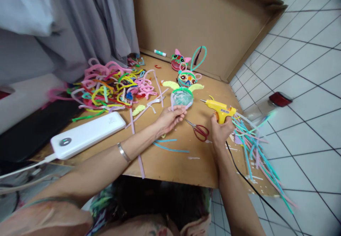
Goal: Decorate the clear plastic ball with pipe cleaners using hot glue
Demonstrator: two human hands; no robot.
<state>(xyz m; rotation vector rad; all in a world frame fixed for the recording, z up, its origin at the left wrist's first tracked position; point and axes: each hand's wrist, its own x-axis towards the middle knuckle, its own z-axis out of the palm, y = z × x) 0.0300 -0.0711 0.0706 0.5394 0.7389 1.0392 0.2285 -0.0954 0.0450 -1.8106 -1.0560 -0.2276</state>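
Note:
My left hand (173, 118) pinches the near edge of a round craft piece (182, 97). It has a green pipe-cleaner rim, a cloudy pale middle, and lilac strips at its sides. Two pale yellow wing-like shapes (171, 84) show at its far side; whether they are joined to it I cannot tell. My right hand (221, 131) is wrapped round the handle of a yellow hot glue gun (218, 108). The nozzle points left toward the round piece, apart from it. Between my hands lie red-handled scissors (200, 132) on the table.
A tangled heap of coloured pipe cleaners (114, 86) covers the table's left. A white power bank (87, 134) lies nearer me. Two decorated animal-face pieces (187, 78) stand behind. Straight pipe cleaners (257, 154) overhang the right edge; a black cord (247, 181) trails from the glue gun.

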